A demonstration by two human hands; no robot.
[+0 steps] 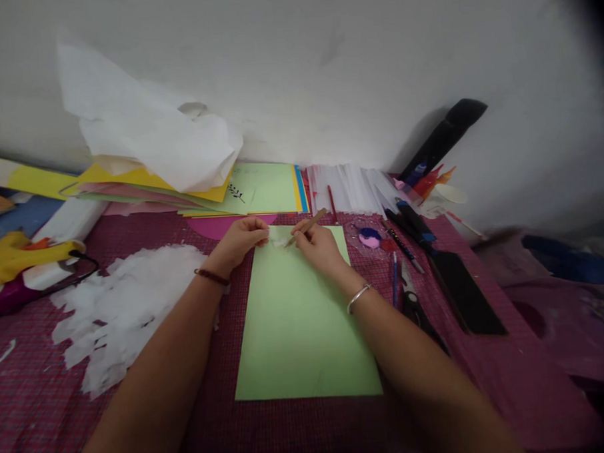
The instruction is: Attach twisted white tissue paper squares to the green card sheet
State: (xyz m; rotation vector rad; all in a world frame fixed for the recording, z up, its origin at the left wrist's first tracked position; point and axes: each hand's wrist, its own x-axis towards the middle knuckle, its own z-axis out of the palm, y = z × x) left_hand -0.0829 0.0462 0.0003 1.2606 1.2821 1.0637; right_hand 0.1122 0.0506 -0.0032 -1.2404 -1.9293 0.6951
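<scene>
A light green sheet of paper [306, 320] lies flat in front of me. Over its top left edge, my left hand [242, 241] is closed in a pinch, with a small white scrap of paper [267, 235] showing at the fingertips. My right hand [319, 246] grips a flat brown wooden stick [314, 220] like a pen, its lower end close to the green sheet. Between the two hands, a whitish patch [280, 241] shows on the sheet; its detail is blurred. Left of my left wrist spreads a heap of torn white paper pieces [139, 294].
Yellow glue gun [13, 258] at left. Behind stand stacked coloured papers [267, 188], crumpled white paper [148, 133] and clear glue sticks [348, 188]. Scissors [415, 301], a blue pencil [395, 279], a round clear tray [367, 237] and a black flat object [468, 293] lie right.
</scene>
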